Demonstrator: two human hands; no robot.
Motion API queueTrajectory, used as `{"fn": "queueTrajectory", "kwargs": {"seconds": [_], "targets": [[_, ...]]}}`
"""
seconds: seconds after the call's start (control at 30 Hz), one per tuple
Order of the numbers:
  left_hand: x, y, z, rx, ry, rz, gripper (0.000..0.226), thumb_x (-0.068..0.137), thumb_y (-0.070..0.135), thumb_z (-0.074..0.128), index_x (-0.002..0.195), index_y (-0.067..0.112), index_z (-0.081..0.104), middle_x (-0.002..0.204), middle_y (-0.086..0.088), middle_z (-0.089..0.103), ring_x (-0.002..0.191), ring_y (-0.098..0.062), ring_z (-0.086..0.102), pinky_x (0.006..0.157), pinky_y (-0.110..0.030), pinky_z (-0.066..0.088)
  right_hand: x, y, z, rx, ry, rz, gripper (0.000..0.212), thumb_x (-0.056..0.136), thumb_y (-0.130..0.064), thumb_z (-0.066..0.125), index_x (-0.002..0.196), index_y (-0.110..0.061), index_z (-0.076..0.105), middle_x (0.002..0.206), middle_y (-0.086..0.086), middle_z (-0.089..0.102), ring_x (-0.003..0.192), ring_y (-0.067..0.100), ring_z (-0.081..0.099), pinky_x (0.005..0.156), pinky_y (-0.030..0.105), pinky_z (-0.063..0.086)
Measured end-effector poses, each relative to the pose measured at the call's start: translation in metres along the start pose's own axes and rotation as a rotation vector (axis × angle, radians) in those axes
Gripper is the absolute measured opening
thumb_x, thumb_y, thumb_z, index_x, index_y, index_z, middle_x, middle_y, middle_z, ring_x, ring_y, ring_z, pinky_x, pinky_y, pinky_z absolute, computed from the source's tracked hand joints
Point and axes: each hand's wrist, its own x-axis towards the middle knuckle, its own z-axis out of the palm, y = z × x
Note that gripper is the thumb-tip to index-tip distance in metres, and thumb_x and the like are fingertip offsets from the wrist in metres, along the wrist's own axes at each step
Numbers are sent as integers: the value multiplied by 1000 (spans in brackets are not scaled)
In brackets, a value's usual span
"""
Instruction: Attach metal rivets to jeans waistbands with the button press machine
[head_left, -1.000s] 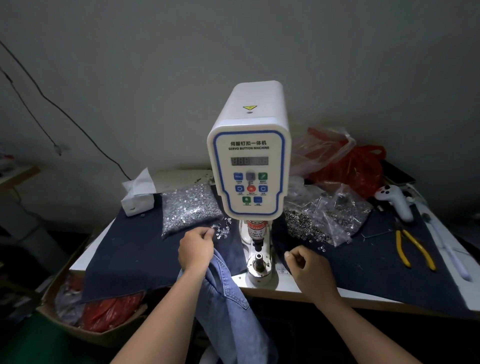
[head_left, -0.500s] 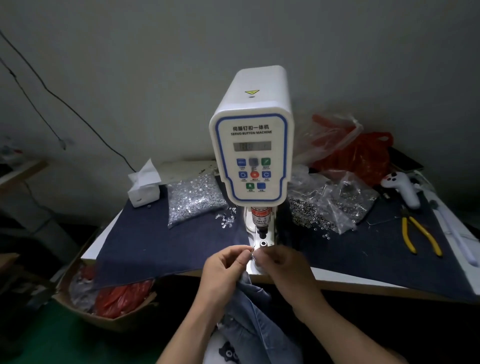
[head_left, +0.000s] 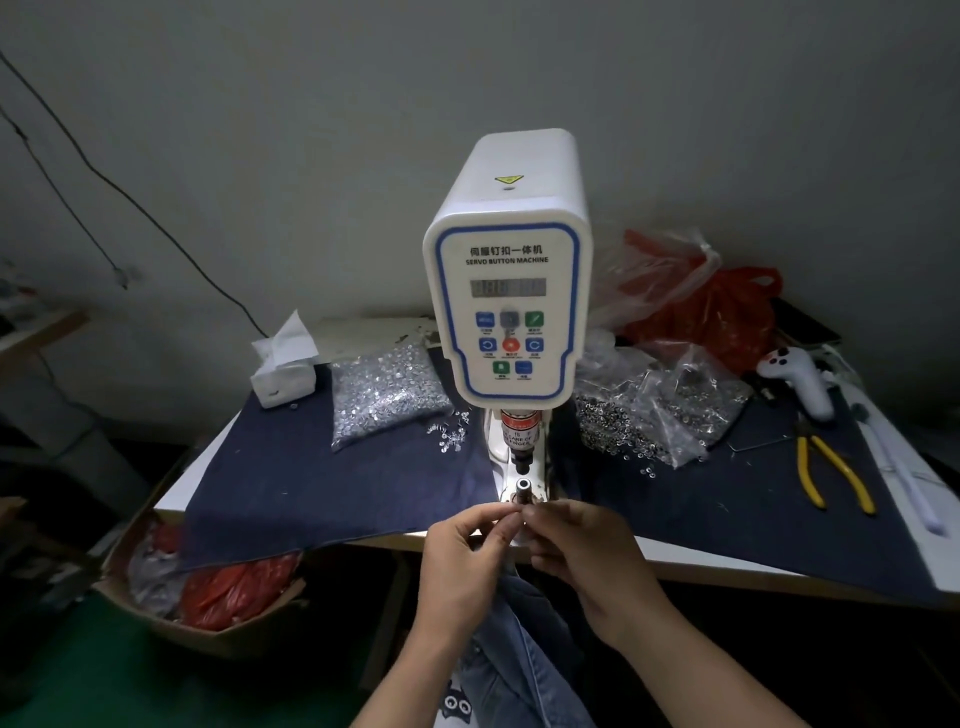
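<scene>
Jeans (head_left: 524, 639) hang off the near edge of the table (head_left: 779, 564), below your two hands, which meet just in front of the lower die (head_left: 522, 488) of the button press machine (head_left: 506, 312). Your left hand (head_left: 462, 561) and right hand (head_left: 582, 551) have thumbs and fingers curled together, pinching something too small to make out. One bag of rivets (head_left: 387, 395) lies left of the machine, another bag (head_left: 660, 410) right of it, with yellow-handled pliers (head_left: 831, 473) at far right.

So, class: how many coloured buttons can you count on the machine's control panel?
8 on the control panel: three in the top row, three in the middle row, two in the bottom row. None look hidden.
</scene>
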Motion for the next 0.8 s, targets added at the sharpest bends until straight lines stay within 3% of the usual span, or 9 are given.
{"fn": "queueTrajectory", "kwargs": {"seconds": [0.2,0.27,0.37,0.43,0.6,0.7,0.8], "targets": [[0,-2,2,-1,64,1,16,92,9,78,98,23,84,92,11,81,92,-6,76,79,-14,54,3,2,3,96,-34,79,21,95,-10,64,76,-9,73,70,6,68,58,9,59,57,19,52],[-1,-3,1,12,81,8,13,93,15,77,99,25,83,90,11,80,83,-5,75,76,-15,54,10,-1,2,-106,31,-50,21,91,-16,69,70,-13,74,67,1,70,59,8,59,56,17,48],[3,-4,-7,31,132,-5,7,96,23,74,92,24,79,87,9,79,82,-3,72,76,-14,51,32,-13,-7,-639,201,-369,13,87,-24,73,77,-19,76,69,-9,73,64,3,65,63,16,46],[4,-5,-15,43,148,-16,11,97,25,73,86,25,77,86,10,78,83,-2,71,76,-12,50,43,-19,-10,-834,181,-493,9,90,-25,72,83,-20,75,76,-13,71,72,5,63,67,9,40],[5,-9,-27,38,150,-50,12,96,26,74,84,26,77,85,10,77,85,-3,70,76,-14,51,58,-21,-17,-1082,41,-707,10,92,-23,73,85,-17,69,81,-10,67,76,8,57,67,12,34],[4,-13,-27,31,138,-71,12,96,28,75,84,26,77,84,8,77,83,-4,69,75,-15,52,60,-31,-21,-1143,-31,-744,15,90,-23,75,78,-21,66,67,-22,52,65,-2,51,67,4,34],[3,-14,-27,29,123,-75,12,96,29,75,85,26,77,85,8,77,83,-5,69,75,-14,52,62,-36,-22,-1141,-84,-770,15,87,-17,79,77,-15,68,62,-25,49,71,-16,55,67,2,36]]}}
